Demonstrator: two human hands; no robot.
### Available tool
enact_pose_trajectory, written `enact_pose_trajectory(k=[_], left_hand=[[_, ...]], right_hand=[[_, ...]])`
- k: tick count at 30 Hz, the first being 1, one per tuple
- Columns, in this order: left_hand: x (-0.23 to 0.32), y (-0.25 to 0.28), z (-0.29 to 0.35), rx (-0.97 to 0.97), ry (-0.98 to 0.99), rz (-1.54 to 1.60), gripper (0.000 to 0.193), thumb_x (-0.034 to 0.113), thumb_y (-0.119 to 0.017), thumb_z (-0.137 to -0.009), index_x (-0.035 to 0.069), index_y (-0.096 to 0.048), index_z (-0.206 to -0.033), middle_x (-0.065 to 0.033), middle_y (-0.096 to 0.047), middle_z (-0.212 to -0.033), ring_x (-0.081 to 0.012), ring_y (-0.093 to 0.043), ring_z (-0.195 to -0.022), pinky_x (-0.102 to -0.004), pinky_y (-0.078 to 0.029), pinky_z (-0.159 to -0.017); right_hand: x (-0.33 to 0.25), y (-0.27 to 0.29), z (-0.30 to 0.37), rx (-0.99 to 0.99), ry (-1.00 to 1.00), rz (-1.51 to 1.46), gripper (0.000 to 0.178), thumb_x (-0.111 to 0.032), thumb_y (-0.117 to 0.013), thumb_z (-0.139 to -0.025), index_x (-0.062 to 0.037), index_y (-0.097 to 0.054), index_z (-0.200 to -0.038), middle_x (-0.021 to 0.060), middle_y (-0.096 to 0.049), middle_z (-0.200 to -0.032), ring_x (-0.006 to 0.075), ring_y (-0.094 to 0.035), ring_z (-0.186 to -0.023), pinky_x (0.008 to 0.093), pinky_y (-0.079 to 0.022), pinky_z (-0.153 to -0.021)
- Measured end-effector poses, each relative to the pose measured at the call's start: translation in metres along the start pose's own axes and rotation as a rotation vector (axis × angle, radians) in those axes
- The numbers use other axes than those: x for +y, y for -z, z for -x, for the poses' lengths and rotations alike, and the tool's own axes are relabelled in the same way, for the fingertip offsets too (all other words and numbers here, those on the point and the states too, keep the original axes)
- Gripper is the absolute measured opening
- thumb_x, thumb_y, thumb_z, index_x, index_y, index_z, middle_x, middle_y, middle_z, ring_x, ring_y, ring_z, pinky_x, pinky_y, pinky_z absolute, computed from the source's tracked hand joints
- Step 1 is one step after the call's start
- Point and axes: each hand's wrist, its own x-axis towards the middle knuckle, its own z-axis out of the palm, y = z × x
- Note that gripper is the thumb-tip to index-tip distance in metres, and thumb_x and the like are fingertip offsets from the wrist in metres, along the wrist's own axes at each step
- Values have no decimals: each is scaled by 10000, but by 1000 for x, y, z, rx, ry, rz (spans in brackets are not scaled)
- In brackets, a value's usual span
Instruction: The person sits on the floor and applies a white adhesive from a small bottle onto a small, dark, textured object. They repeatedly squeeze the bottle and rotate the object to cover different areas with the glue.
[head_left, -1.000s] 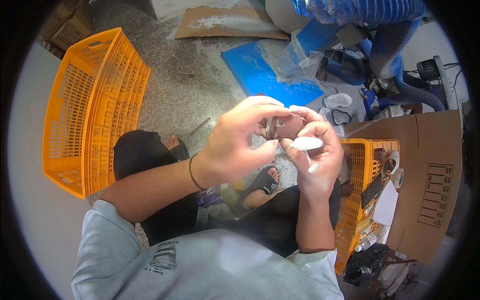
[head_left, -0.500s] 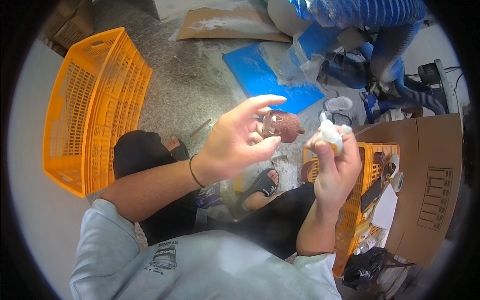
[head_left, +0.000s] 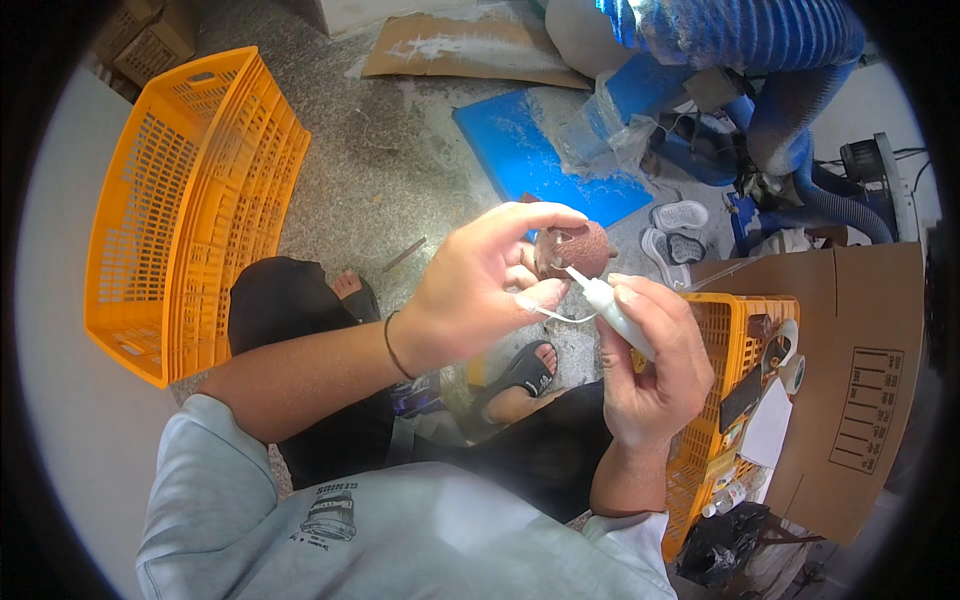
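Observation:
My left hand [head_left: 462,280] is closed round a reddish-brown sanding drum [head_left: 588,248], a short cylinder with a rough, grainy surface and a small stub at its right end. My right hand [head_left: 662,375] grips a small white glue bottle [head_left: 624,322], tilted, its thin nozzle pointing up and left. The nozzle tip meets or nearly meets the drum's lower left edge, close to my left thumb. A thin white strap loops from the bottle's neck toward that thumb. Whether any glue is coming out is too small to tell.
Stacked yellow crates [head_left: 190,220] stand at the left. Another yellow crate [head_left: 690,480] at my right has tape rolls and papers by it, beside a large cardboard sheet [head_left: 850,300]. A dusty blue board [head_left: 500,140] lies ahead, near blue hoses [head_left: 780,110] and pale shoes [head_left: 680,215].
My right hand has turned and moved slightly left and down, bringing the glue bottle's nozzle to the drum. The drum has tilted a little in my left hand.

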Motion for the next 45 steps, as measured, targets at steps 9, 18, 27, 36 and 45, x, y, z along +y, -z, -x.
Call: enact_pose_trajectory(k=[9,18,27,36,45], left_hand=[[-1,2,1,16,-16,-65,536,-143,-618,-870,-13,-520,-1380,-109,-626,-1278,-161,-633,-1164,-303,-530,-992],[-12,2,-3,93,-239,-290,474,-73,-701,-813,58,-642,-1264,-86,-619,-1142,-128,-648,-928,-262,-566,-778],[-11,-1,-3,121,-218,-324,458,-70,-707,-802,67,-656,-1237,-91,-629,-1116,-140,-664,-892,-267,-570,-755],[-11,0,-2,126,-230,-356,460,-71,-709,-793,74,-657,-1227,-98,-623,-1107,-154,-669,-888,-270,-573,-747],[-6,0,-2,98,-221,-433,464,-94,-679,-810,65,-638,-1244,-100,-609,-1174,-180,-667,-1001,-273,-578,-798]], right_hand=[[0,-3,-2,-12,-4,24,317,113,-778,-778,16,-706,-1071,173,-716,-1064,258,-700,-968,326,-549,-861],[0,-1,-2,-29,10,46,313,109,-784,-774,13,-714,-1064,169,-716,-1064,263,-702,-958,327,-552,-854],[-1,-1,-2,-45,10,81,333,112,-782,-758,5,-725,-1068,166,-717,-1057,272,-704,-958,330,-558,-842],[-1,-1,-2,-46,16,84,340,111,-781,-754,-2,-733,-1072,161,-719,-1042,270,-708,-946,327,-558,-833],[-2,0,-2,-54,14,94,321,106,-776,-761,4,-733,-1062,158,-716,-1028,266,-704,-933,322,-554,-825]])
